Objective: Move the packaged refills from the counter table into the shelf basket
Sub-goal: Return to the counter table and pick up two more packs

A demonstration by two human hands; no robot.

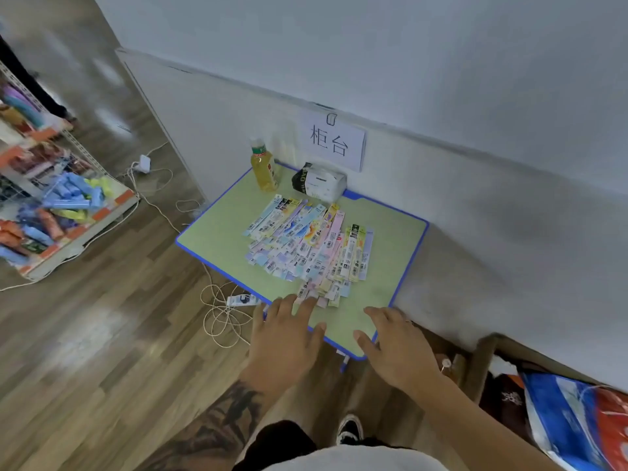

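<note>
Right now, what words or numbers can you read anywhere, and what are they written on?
"柜台": on the white paper sign stuck to the wall above the table.
Packaged refills: barcodes and print, too small to read.
Bottle: label too blurred to read.
Tissue pack: dark lettering at its left end, too blurred to read.
Shelf goods: no readable text.

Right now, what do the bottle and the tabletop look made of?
The bottle looks like clear glossy plastic: yellow liquid shows through and a highlight glints on its side. The tabletop looks like a matte pale-green laminate or plastic board with a blue rim, showing no grain; which of the two I cannot tell.
</note>
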